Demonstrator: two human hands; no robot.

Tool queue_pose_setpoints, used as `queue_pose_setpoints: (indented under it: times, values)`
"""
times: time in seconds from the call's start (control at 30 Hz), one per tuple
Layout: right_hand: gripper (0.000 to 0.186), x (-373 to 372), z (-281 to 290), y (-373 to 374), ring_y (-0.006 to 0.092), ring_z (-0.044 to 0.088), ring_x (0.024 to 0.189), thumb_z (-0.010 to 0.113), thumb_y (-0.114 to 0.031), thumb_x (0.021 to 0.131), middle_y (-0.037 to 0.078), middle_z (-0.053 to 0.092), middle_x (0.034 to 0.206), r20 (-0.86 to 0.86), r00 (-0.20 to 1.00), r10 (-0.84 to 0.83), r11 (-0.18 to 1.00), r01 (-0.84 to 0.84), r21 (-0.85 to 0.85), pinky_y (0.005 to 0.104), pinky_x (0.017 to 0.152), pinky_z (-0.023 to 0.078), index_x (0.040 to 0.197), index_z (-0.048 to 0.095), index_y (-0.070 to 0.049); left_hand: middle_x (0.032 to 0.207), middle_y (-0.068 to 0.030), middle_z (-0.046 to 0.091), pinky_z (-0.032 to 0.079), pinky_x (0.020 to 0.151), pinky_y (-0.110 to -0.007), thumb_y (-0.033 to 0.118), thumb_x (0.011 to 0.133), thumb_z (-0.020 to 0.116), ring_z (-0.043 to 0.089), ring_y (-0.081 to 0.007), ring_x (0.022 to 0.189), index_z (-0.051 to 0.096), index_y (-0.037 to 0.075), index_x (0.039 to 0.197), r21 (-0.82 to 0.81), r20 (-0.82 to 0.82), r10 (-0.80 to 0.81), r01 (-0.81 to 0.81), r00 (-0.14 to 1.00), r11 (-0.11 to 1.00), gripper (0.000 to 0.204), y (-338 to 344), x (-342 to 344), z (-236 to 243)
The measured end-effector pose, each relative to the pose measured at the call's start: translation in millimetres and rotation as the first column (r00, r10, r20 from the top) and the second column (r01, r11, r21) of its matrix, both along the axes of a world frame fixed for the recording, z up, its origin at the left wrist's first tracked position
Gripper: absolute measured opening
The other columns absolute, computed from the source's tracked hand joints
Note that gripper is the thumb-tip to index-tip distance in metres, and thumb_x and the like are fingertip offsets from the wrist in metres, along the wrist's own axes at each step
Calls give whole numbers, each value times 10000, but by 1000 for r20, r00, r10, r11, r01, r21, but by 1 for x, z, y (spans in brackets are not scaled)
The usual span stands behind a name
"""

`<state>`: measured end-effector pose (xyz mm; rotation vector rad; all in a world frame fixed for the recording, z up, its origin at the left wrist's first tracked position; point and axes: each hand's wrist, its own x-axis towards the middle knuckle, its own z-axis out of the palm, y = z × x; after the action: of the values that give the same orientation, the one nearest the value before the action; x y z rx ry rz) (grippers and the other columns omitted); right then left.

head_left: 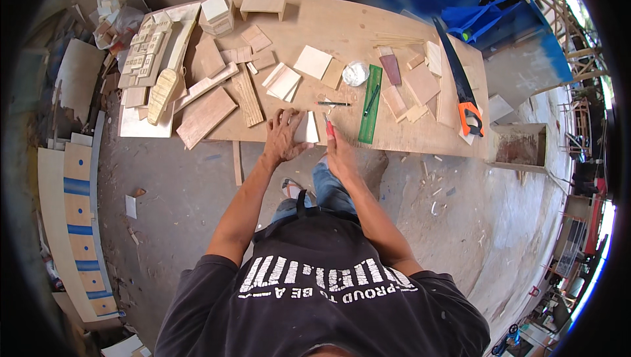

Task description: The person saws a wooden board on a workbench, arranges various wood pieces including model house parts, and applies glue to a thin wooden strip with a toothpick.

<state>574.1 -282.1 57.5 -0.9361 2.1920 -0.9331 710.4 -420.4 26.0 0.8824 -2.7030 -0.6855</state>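
Note:
My left hand (284, 135) rests at the front edge of the plywood table (342, 22), fingers curled over a small pale wood piece (306, 128). Just to its right, my right hand (338, 148) grips a red-handled tool (330, 127), whose tip points toward that piece. A pencil (334, 103) lies just beyond my hands. A green ruler (367, 118), with a dark pen or pencil on it, lies to the right, beside a round tub of white substance (355, 73). Loose pale boards (281, 82) lie behind my left hand.
A handsaw (470, 118) with an orange handle lies at the table's right end. Wooden models (146, 48) and offcuts (206, 118) cover the left. A blue bag (474, 20) is at the back right, a box (516, 148) right of the table. Striped panels (81, 245) stand at left.

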Motion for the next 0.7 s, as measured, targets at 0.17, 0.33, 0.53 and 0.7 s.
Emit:
queue_pose_setpoints:
  times: [0.17, 0.33, 0.53, 0.7]
  values:
    - [417, 9, -2, -23, 523, 550, 1119, 438, -153, 1006, 333, 567, 1246, -43, 997, 66, 997, -64, 34, 546, 940, 452, 1408, 437, -40, 1366, -119, 449, 309, 1039, -541, 529, 608, 845, 345, -383, 1311, 466, 196, 1456, 18, -29, 25, -25, 999, 1000, 987, -2, 3, -7]
    - [455, 16, -26, -24, 494, 460, 1279, 401, -225, 1039, 292, 483, 1400, -196, 978, 69, 992, -87, -87, 517, 1080, 375, 1470, 403, -77, 1355, -115, 450, 311, 1038, -534, 507, 589, 856, 353, -378, 1303, 475, 204, 1442, 30, -53, 23, -21, 998, 999, 982, -3, 3, -5]
    - [466, 23, -28, -26, 564, 554, 1054, 458, -97, 982, 361, 579, 1189, -238, 970, 43, 991, -71, -114, 600, 893, 447, 1441, 391, -51, 1336, -119, 451, 307, 1038, -535, 523, 596, 843, 357, -382, 1299, 476, 200, 1433, 30, -92, 17, -14, 996, 999, 969, -4, 6, -6]
    - [412, 26, -28, -27, 565, 585, 971, 473, -82, 966, 367, 615, 1064, -288, 957, 34, 988, -75, -133, 595, 838, 473, 1373, 436, -25, 1336, -118, 448, 307, 1030, -537, 551, 612, 825, 354, -383, 1300, 465, 204, 1443, 18, -73, 13, -12, 997, 1000, 970, -5, 6, -8]
